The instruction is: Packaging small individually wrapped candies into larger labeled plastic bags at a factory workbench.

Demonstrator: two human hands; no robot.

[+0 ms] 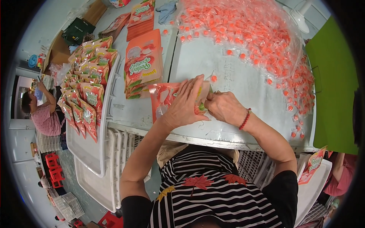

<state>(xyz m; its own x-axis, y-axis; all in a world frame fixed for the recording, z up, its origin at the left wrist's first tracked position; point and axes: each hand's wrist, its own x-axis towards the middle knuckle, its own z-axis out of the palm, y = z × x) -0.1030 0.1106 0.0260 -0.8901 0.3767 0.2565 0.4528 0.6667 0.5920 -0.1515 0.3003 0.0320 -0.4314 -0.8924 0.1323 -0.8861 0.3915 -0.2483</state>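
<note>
A red and pink candy pouch [163, 97] lies on the table in front of me, its narrow end toward the right. My left hand [182, 108] lies flat across it, fingers stretched out and covering much of its middle. At the pouch's right end my right hand [226, 108], with a red bead bracelet at the wrist, has its fingers curled closed against the edge. Its fingertips are partly hidden there. Just beyond the hands sits one wrapped red candy [213, 78]. Flat matching pouches [142, 62] are stacked to the left.
A large heap of wrapped candies [243, 26] fills the far right, partly under clear plastic, beside a green panel [334, 87]. Filled pouches [91, 95] crowd a white tray [89, 152] at left. More flat pouches [140, 19] and a blue cloth [166, 12] lie farther back.
</note>
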